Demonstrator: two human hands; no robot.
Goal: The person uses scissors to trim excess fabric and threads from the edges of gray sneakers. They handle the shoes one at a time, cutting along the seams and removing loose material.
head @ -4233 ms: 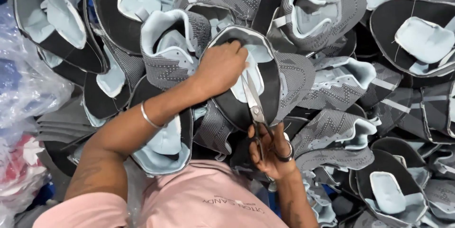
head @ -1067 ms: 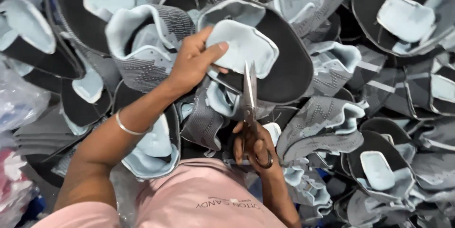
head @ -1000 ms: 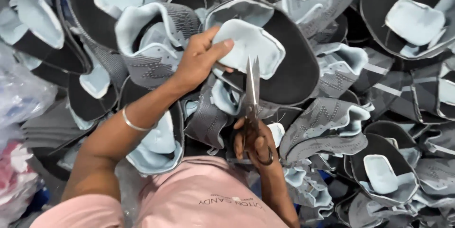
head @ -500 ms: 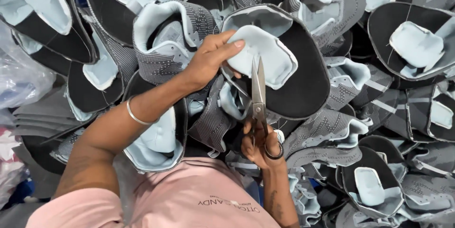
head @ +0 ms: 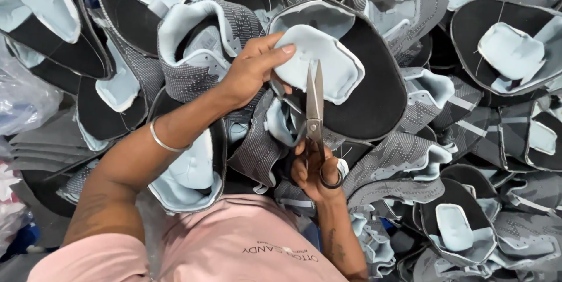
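Note:
My left hand (head: 252, 71) grips a black shoe upper (head: 363, 77) by its pale blue padded tongue, holding it up over the pile. My right hand (head: 313, 173) holds a pair of steel scissors (head: 314, 106) by the handles, just below the upper. The blades point upward and are slightly parted, with their tips at the lower edge of the pale blue tongue. A thin metal bangle circles my left wrist.
Many grey knit and black shoe uppers (head: 193, 53) with pale blue lining lie heaped all around, filling the view. Clear plastic bags (head: 23, 100) sit at the left edge. My pink shirt (head: 234, 247) fills the bottom.
The held upper has turned so its tongue faces me. The scissors rose from its lower edge to the tongue, blades now slightly parted.

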